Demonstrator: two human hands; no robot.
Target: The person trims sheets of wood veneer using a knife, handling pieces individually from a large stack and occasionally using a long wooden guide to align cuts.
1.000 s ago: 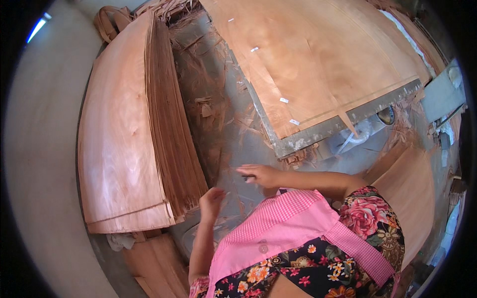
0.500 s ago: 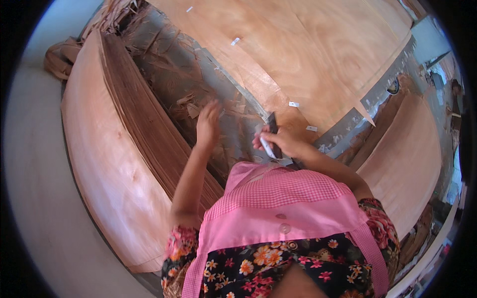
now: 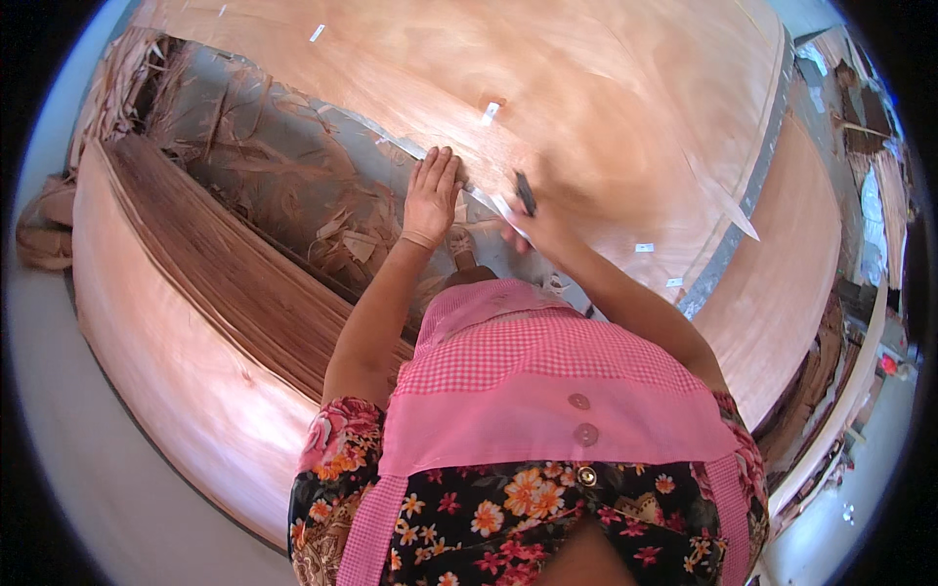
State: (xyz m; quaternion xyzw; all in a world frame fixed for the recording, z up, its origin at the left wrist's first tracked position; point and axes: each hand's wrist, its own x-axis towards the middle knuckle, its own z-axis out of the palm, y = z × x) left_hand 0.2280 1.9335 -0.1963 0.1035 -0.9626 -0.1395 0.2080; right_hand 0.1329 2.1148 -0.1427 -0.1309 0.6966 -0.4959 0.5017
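My left hand (image 3: 433, 195) lies flat, fingers stretched, at the near edge of a large light-brown wood veneer sheet (image 3: 606, 117). It holds nothing. To its right my right hand (image 3: 535, 227) is closed round a short dark tool (image 3: 526, 193), whose black end sticks up past the fingers; motion blur hides its exact kind. A pale strip shows beside the right fingers, along the sheet's edge. Small white tape pieces stick to the veneer, one a little beyond my hands (image 3: 490, 114) and another to the right (image 3: 644, 248).
A thick stack of veneer (image 3: 225, 244) stands at my left, its dark layered edge facing inward. Torn veneer scraps (image 3: 342, 234) litter the floor between stack and sheet. Another veneer pile (image 3: 772, 293) lies at the right. A pointed sliver (image 3: 728, 210) juts past the sheet's right edge.
My left hand has come down from the air onto the sheet's edge. My right hand has moved forward to that edge with the dark tool. The view has shifted, bringing the sheet closer.
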